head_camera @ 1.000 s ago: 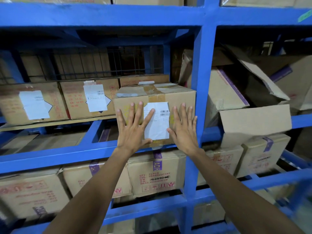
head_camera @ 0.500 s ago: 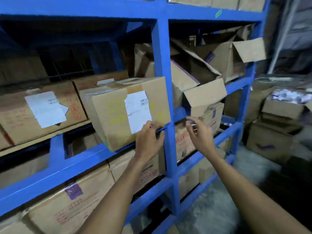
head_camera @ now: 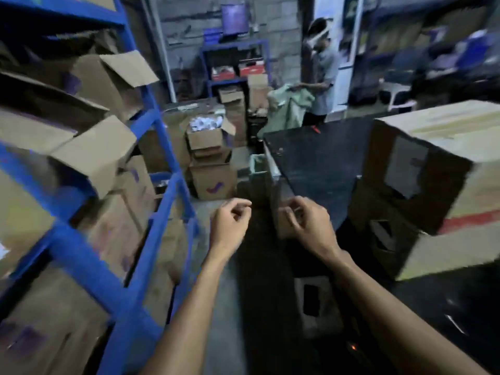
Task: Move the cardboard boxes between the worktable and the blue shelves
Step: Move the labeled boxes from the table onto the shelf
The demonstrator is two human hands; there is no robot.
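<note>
The blue shelves run along the left, packed with cardboard boxes. On the right, the black worktable carries a tall stack of two cardboard boxes. My left hand and my right hand hang in the aisle between shelves and table. Both have loosely curled fingers and hold nothing. Neither hand touches a box. The picture is blurred by head motion.
More cardboard boxes are piled on the floor at the aisle's far end, one open with white items inside. A person stands beyond the worktable handling a green sack. A small box lies on the floor near the table.
My hands came off the box they pushed onto the shelf and dropped away. My view swung right, from the shelf front toward the aisle and the worktable.
</note>
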